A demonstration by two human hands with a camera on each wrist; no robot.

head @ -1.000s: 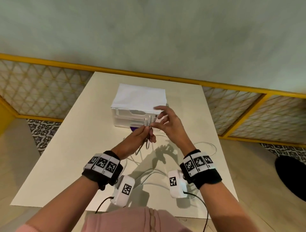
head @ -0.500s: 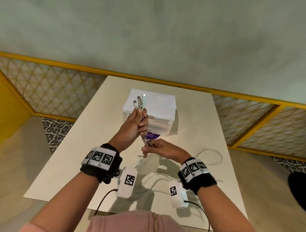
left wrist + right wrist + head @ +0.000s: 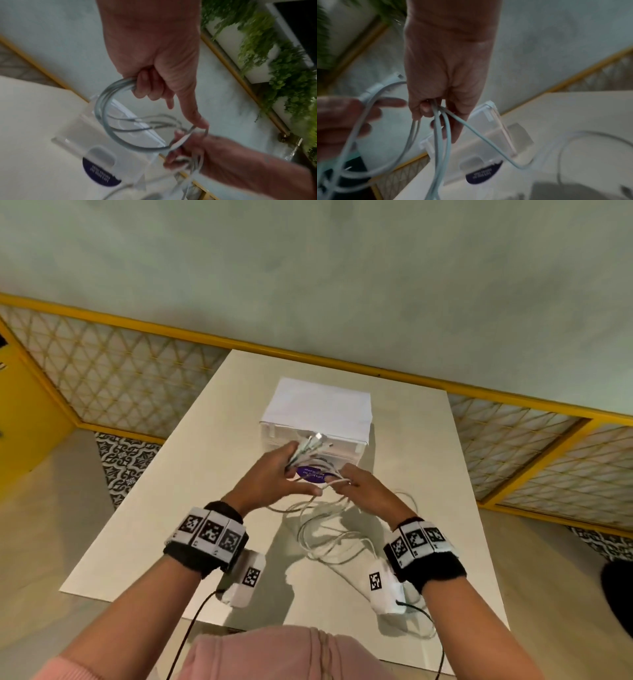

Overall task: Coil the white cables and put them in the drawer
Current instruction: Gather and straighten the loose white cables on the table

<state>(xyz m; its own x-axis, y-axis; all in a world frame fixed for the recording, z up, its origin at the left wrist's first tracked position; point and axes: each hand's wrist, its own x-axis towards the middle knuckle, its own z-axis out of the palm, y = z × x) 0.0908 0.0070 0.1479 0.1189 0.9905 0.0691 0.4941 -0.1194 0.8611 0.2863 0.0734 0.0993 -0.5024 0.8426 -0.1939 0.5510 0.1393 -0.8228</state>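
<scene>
We are mid-coil just in front of the drawer unit [image 3: 317,419]: our left hand [image 3: 274,477] clamps the white cables [image 3: 310,448], our right hand [image 3: 363,491] pinches the strands, and next we judge another loop must be fed leftward.

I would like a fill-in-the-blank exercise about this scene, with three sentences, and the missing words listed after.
1. Both hands hold the white cables in front of a small white unit of ____.
2. The connector ends stick out of the ____ hand.
3. The loose rest of the cables trails down onto the ____ below the right hand.

Missing words: drawers; left; table
</scene>
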